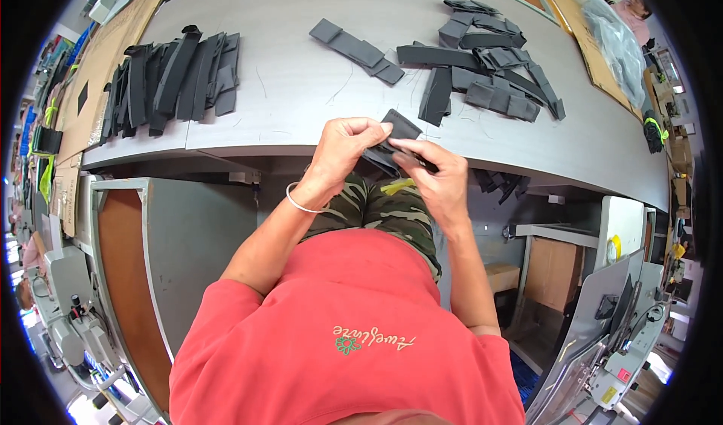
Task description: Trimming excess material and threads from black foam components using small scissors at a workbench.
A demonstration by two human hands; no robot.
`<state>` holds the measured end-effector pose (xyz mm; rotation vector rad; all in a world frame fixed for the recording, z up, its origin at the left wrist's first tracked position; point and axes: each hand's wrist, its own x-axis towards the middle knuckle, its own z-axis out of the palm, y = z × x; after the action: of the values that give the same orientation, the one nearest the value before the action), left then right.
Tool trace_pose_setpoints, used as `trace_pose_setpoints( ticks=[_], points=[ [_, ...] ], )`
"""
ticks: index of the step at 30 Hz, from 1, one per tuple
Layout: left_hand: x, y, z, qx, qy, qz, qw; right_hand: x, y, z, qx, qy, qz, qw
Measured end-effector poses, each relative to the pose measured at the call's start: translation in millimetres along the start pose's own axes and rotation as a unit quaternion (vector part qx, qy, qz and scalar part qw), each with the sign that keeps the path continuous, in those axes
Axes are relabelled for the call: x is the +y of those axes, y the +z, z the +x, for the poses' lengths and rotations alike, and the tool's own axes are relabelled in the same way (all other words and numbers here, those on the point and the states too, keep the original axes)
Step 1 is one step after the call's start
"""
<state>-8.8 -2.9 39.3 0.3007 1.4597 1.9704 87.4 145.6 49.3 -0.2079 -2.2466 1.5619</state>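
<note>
I'm holding a dark grey fabric piece [404,125] in both hands at the near edge of the bench [286,123]. The grip of my left hand [339,148] is pinching it between thumb and fingers; the grip of my right hand [440,178] is pinching its right side. Beyond, a row of strips [181,78], a lone strip [352,50] and a jumbled pile [493,97] are lying left to right.

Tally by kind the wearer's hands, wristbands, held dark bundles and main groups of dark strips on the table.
Left hand and right hand: 2
White wristband: 1
Held dark bundle: 1
Left strip row and right strip heap: 2
Total: 6
</note>
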Motion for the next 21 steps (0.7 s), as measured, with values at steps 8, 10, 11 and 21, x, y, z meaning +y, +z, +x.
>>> trace_pose_setpoints(
  ticks=[8,10,11,21],
  points=[
    [7.9,1.9,6.3,0.039,-0.030,0.006,0.999,-14.6,-47.8,26.7,-0.010,-0.177,-0.236,0.956],
    [7.5,-3.4,7.1,0.020,-0.018,0.034,0.999,-12.7,-49.8,29.7,-0.023,-0.208,-0.282,0.936],
    [8.4,-4.1,7.4,0.021,-0.018,0.033,0.999,-9.3,-50.2,30.1,-0.011,-0.218,-0.295,0.930],
    [8.7,-1.0,15.6,0.031,-0.037,0.031,0.998,5.8,-44.5,38.4,-0.006,-0.240,-0.298,0.924]
  ],
)
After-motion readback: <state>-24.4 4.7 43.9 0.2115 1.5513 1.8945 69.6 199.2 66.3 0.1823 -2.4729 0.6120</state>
